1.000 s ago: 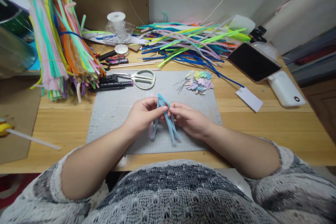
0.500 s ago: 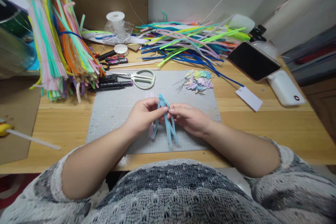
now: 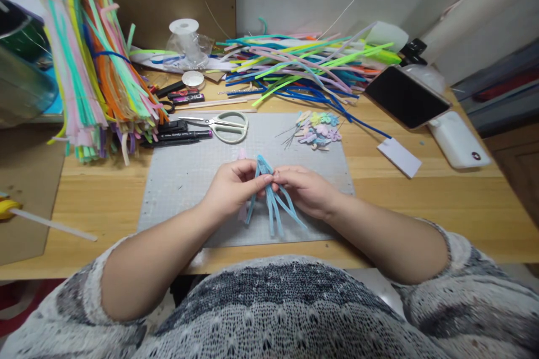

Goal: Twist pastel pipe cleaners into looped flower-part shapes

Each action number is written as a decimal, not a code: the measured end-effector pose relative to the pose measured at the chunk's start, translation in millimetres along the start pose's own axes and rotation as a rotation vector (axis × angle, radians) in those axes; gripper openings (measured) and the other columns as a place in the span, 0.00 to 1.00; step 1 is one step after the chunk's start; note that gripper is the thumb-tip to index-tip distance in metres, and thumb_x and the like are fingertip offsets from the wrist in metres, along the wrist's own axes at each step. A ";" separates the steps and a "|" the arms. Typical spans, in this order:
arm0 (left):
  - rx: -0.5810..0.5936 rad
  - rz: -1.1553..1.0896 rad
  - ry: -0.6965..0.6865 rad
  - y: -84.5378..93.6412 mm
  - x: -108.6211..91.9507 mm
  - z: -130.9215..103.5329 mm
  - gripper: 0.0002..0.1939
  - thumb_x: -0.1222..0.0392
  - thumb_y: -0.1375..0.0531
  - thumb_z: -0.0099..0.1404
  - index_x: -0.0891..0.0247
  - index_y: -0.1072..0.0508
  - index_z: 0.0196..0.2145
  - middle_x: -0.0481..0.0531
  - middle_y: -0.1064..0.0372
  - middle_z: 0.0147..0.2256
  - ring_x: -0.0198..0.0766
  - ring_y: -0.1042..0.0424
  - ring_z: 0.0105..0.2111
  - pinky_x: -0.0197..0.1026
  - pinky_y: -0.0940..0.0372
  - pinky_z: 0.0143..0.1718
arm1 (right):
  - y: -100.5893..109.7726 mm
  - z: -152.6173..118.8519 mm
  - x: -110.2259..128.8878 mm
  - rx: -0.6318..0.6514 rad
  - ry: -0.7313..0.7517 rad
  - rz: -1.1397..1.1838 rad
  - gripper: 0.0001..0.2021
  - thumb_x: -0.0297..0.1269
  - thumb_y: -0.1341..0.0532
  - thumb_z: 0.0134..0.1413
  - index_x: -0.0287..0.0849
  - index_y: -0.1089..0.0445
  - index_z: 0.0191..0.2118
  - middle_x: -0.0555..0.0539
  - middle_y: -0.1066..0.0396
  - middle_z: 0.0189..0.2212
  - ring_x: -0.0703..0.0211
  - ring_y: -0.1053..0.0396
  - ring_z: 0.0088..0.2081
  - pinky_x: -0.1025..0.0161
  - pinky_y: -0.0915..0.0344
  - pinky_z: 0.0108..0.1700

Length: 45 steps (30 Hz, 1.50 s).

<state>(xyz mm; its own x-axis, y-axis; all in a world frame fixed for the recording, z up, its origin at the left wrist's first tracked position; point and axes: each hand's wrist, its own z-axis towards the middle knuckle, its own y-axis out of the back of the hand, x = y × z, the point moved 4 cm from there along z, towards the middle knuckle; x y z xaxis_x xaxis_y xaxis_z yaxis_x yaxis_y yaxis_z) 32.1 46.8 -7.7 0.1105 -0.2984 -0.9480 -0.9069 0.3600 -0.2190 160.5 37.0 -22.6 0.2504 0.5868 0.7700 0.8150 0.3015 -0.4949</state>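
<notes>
Several light blue fuzzy stems point(image 3: 273, 210), gathered at a pointed top, hang between my hands above the grey cutting mat point(image 3: 177, 179). My left hand point(image 3: 233, 185) pinches them with thumb and fingers just below the top. From the other side, the thumb and fingertips of my right hand point(image 3: 305, 188) are closed on the same stems, touching my left fingertips. Part of a pale pink piece point(image 3: 242, 212) shows behind my left hand; most of it is hidden.
Green-handled scissors point(image 3: 229, 127) and black markers point(image 3: 181, 137) lie at the mat's upper left. Small pastel flowers point(image 3: 320, 129) on wires sit upper right. Behind are loose coloured stems point(image 3: 295, 64), with a phone point(image 3: 406, 95) at right and bundled stems point(image 3: 84, 67) at left.
The blue stems and both fingertips have shifted slightly right and down. The lower ends of the stems have spread apart, one swinging out to the right.
</notes>
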 end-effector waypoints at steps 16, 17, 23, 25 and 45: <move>0.006 0.020 0.027 0.2 -1.6 -1.2 0.07 0.60 0.35 0.54 0.67 0.27 0.27 0.46 0.31 0.21 0.28 0.35 0.19 0.32 0.39 0.23 | 2.0 -0.2 0.6 0.052 0.018 -0.020 0.11 0.39 0.40 0.49 0.38 0.32 0.22 0.48 0.34 0.23 0.62 0.37 0.28 0.64 0.41 0.31; -0.012 0.019 0.036 1.4 -1.7 -1.3 0.08 0.60 0.35 0.54 0.67 0.27 0.27 0.46 0.32 0.20 0.27 0.36 0.19 0.32 0.39 0.23 | 2.8 -0.2 1.7 0.029 0.054 -0.049 0.10 0.39 0.40 0.50 0.38 0.32 0.25 0.49 0.34 0.24 0.63 0.37 0.28 0.65 0.42 0.31; -0.004 0.048 0.141 2.4 -0.2 -2.7 0.08 0.59 0.35 0.54 0.67 0.28 0.27 0.44 0.35 0.17 0.28 0.37 0.17 0.32 0.41 0.21 | 3.4 -2.2 12.8 -0.077 0.321 -0.243 0.08 0.36 0.36 0.49 0.41 0.34 0.34 0.53 0.35 0.29 0.66 0.38 0.29 0.67 0.41 0.32; 0.020 0.063 0.192 1.6 1.9 -3.6 0.08 0.59 0.36 0.55 0.67 0.29 0.26 0.44 0.36 0.16 0.28 0.37 0.16 0.33 0.40 0.21 | 2.9 -2.7 14.2 -0.075 0.338 -0.266 0.07 0.35 0.35 0.47 0.40 0.34 0.32 0.52 0.34 0.29 0.66 0.37 0.30 0.66 0.41 0.33; -0.040 -0.134 0.093 5.5 -1.7 0.3 0.10 0.57 0.33 0.52 0.66 0.26 0.29 0.48 0.28 0.24 0.31 0.31 0.23 0.33 0.39 0.25 | -1.0 -0.2 9.2 -0.011 0.219 -0.176 0.07 0.35 0.36 0.46 0.38 0.34 0.30 0.55 0.36 0.22 0.69 0.40 0.24 0.67 0.44 0.29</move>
<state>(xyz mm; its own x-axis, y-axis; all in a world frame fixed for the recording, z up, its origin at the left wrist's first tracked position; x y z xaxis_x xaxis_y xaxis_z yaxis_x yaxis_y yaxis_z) 27.0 49.5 -7.3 0.1953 -0.4226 -0.8850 -0.9024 0.2761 -0.3309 162.1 41.9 -14.9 0.2106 0.3498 0.9128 0.8613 0.3753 -0.3425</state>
